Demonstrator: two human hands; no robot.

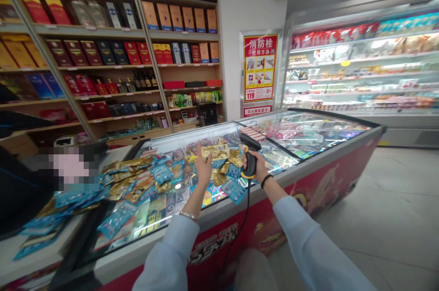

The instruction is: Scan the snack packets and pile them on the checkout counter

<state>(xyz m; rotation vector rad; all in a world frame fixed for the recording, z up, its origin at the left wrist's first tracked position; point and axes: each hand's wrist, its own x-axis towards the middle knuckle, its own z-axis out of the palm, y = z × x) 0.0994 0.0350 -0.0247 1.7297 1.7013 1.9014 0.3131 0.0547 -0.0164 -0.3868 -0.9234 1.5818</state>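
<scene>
My right hand is wrapped round a black and yellow barcode scanner, its cable hanging down the front of the freezer. My left hand is raised over the freezer's glass top, fingers apart and pointing up, beside a gold packet. Whether it touches that packet is hard to tell. More gold and blue packets lie under and between my hands, with a blue packet near the front edge. A large pile of gold and blue packets spreads over the glass to the left.
The chest freezer stretches away to the right. On the left, packets also cover a counter beside a dark, partly blurred shape. Shelves of boxes and bottles stand behind, a lit refrigerated display at the back right.
</scene>
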